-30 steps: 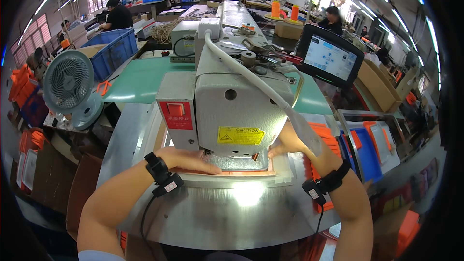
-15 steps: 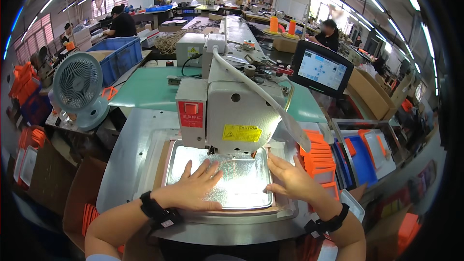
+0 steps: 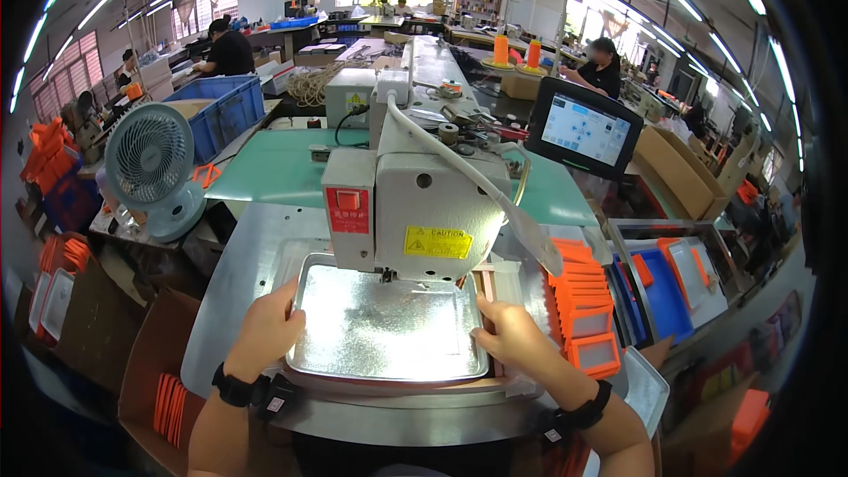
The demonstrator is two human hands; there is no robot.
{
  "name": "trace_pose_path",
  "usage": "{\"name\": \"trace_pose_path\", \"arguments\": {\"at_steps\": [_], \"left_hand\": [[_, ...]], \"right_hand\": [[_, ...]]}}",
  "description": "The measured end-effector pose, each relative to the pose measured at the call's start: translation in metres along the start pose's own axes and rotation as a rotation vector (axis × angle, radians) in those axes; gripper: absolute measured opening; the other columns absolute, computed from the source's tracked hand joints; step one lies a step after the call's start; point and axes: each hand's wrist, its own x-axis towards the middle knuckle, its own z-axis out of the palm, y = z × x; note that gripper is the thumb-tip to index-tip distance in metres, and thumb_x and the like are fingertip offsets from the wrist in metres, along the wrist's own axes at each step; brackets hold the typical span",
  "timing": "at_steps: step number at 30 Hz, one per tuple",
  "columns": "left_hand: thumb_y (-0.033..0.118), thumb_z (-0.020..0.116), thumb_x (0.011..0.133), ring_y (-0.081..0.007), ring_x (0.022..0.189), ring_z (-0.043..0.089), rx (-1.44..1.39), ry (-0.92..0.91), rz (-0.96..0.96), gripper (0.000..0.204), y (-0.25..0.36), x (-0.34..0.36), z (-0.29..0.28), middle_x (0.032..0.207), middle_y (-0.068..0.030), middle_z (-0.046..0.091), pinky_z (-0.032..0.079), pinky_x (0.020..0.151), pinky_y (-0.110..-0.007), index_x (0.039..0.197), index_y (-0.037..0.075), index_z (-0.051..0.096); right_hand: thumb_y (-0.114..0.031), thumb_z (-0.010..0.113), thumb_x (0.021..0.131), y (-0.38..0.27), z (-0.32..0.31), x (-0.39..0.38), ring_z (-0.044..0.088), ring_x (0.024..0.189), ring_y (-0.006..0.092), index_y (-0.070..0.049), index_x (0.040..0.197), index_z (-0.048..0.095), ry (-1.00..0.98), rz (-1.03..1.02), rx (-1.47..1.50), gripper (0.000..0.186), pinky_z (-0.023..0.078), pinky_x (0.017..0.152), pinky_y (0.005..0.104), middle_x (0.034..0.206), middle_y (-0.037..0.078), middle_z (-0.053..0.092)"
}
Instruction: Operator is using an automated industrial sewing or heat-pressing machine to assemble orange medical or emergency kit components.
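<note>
A shallow silvery tray (image 3: 380, 327) with rounded corners and a raised rim lies tilted a little under the head of a sewing machine (image 3: 433, 212). Its left rim is pinched by my left hand (image 3: 265, 327), thumb on top and fingers reaching round the outside. On the opposite side my right hand (image 3: 519, 332) closes on the right rim, with its fingertips partly hidden. Beneath the tray a wooden-coloured frame (image 3: 486, 383) shows along the front and right. The machine's lamp casts a bright glare on the tray's surface.
To the right, orange frames (image 3: 579, 300) are stacked beside a blue bin (image 3: 662, 287). A touch screen (image 3: 586, 130) stands behind them. At left are a fan (image 3: 150, 159), a blue crate (image 3: 216, 110) and a cardboard box (image 3: 163, 349) with orange pieces. Other people sit farther back.
My left hand has gone from lying flat on the tray to gripping its left rim. The right hand has closed on the right rim. The tray has shifted slightly left.
</note>
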Motion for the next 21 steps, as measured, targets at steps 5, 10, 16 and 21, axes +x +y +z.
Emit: {"name": "trace_pose_path", "arguments": {"at_steps": [5, 10, 16, 21], "left_hand": [[0.014, 0.058, 0.088, -0.0179, 0.098, 0.064, -0.539, 0.072, -0.020, 0.058, -0.012, -0.033, -0.010, 0.112, -0.0163, 0.064, 0.051, 0.080, -0.032, 0.144, 0.001, 0.046], [0.038, 0.068, 0.092, -0.0247, 0.127, 0.054, -1.426, 0.165, 0.140, 0.081, 0.047, -0.095, 0.021, 0.141, -0.0150, 0.051, 0.047, 0.105, -0.037, 0.151, -0.002, 0.030], [0.026, 0.084, 0.081, -0.0217, 0.117, 0.058, -1.185, 0.504, 0.188, 0.082, 0.096, -0.090, 0.076, 0.132, -0.0121, 0.053, 0.045, 0.104, -0.038, 0.143, 0.000, 0.037], [0.004, 0.070, 0.088, -0.0207, 0.111, 0.060, -1.180, 0.394, -0.185, 0.050, 0.064, -0.080, 0.096, 0.118, -0.0112, 0.060, 0.048, 0.098, -0.038, 0.133, 0.000, 0.047]], "right_hand": [[-0.010, 0.073, 0.082, -0.008, 0.008, 0.017, 0.065, 0.070, 0.0312, 0.006, 0.110, 0.057, -0.067, -0.020, 0.041, 0.036, 0.049, 0.066, 0.0411, 0.073, 0.018, 0.062], [-0.006, 0.074, 0.084, -0.007, 0.019, 0.031, 0.065, 0.062, 0.0175, 0.005, 0.117, 0.060, -0.135, -0.017, 0.189, 0.037, 0.050, 0.055, 0.0341, 0.070, 0.010, 0.063], [-0.004, 0.074, 0.085, -0.026, 0.025, 0.032, 0.062, 0.060, 0.0153, 0.004, 0.108, 0.060, -0.145, 0.028, 0.270, 0.028, 0.049, 0.055, 0.0312, 0.074, 0.009, 0.064], [-0.005, 0.073, 0.085, -0.023, 0.044, 0.035, 0.062, 0.071, 0.0205, 0.003, 0.107, 0.059, -0.158, -0.132, 0.256, 0.027, 0.050, 0.068, 0.0354, 0.077, 0.010, 0.065]]}}
